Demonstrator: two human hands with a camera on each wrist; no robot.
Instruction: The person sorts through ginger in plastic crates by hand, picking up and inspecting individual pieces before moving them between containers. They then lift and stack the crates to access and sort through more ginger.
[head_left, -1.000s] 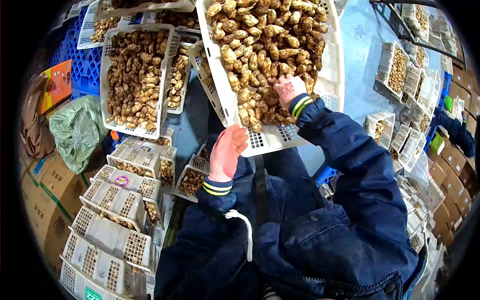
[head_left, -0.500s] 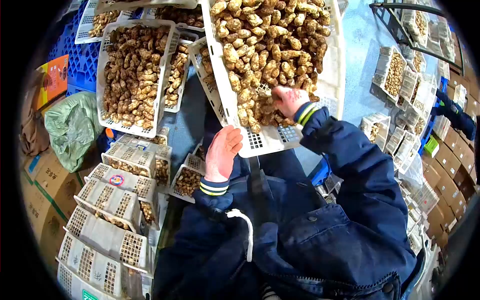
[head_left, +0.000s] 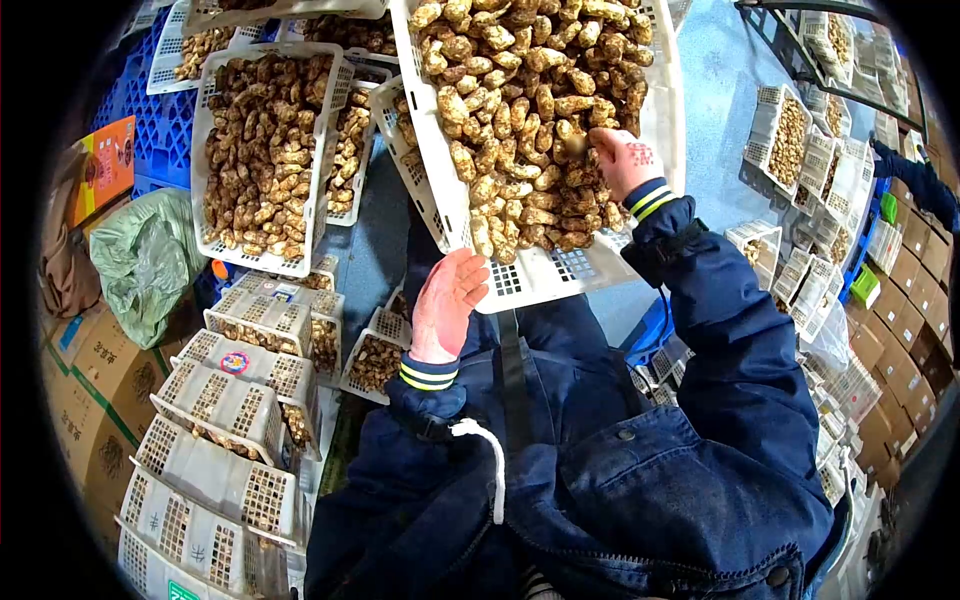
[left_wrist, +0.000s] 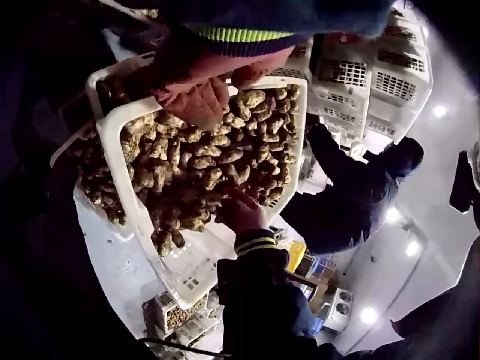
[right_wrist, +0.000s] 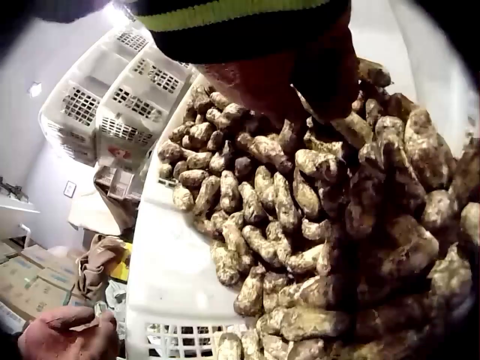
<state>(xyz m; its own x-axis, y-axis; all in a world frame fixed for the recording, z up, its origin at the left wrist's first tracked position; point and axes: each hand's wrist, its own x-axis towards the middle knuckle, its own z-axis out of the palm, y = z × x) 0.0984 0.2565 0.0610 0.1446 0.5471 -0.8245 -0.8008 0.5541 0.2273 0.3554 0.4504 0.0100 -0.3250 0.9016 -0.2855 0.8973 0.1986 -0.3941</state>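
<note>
My left hand [head_left: 444,315] lies at the near-left corner of the big white basket [head_left: 536,282], fingers loosely spread, probably to steady it. The knobbly brown tubers [head_left: 545,102] are heaped inside the basket, face up within reach, and my right hand [head_left: 625,165] goes in from its right side, fingertips down among them; whether they pinch one I can't tell. Compared with half a second ago, my right hand is farther from the basket's near edge and closer to its right wall; my left has stayed at the corner.
</note>
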